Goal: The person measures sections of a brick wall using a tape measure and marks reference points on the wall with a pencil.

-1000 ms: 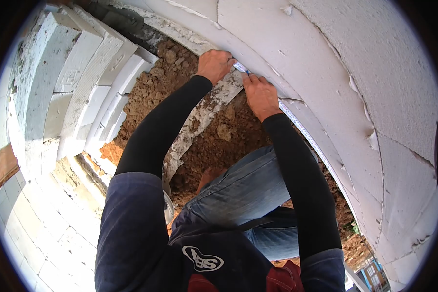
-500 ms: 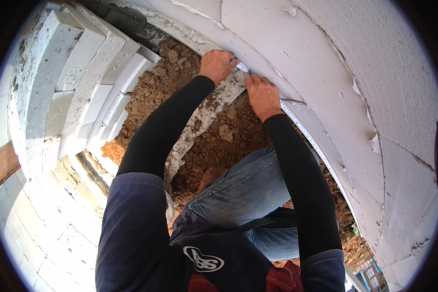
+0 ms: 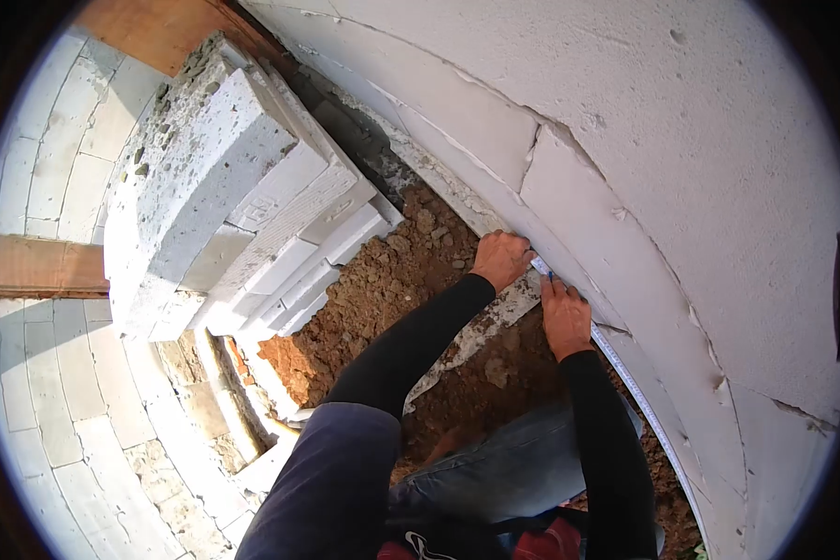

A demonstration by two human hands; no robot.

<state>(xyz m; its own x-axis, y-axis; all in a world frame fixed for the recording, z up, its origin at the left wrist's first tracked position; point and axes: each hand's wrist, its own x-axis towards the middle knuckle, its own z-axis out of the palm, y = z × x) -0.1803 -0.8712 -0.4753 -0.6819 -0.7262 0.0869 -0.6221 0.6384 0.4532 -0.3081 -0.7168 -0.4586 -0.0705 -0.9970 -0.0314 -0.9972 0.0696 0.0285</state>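
Measuring tape [image 3: 625, 373], head view: white, marked blade, laid along the foot of a pale block wall [image 3: 644, 187]. From a short exposed piece between the two hands it passes the right hand, then curves down along the wall base toward the lower right edge of the view.

Left hand [image 3: 502, 259]: fingers curled closed, fingertips gripping the upper visible end of the tape, close against the wall. Right hand [image 3: 567, 319]: just beside the left, back of the hand uppermost, fingers bent at the tape. Whether it grips or only presses cannot be told. Small blue item [image 3: 549, 274] at the right fingertips; too small to identify.

Both forearms in black sleeves [image 3: 607, 448]. Below the hands, a rough pale strip [image 3: 481, 336] runs obliquely away from the wall, with brown soil [image 3: 383, 280] on either side. Jeans-clad leg [image 3: 504, 467] in shade, between the arms.

Left of the soil: stacked white blocks [image 3: 252, 177], grit scattered on the upper face. Beyond the stack, a reddish-brown board [image 3: 42, 266] lies across pale blockwork [image 3: 70, 373].
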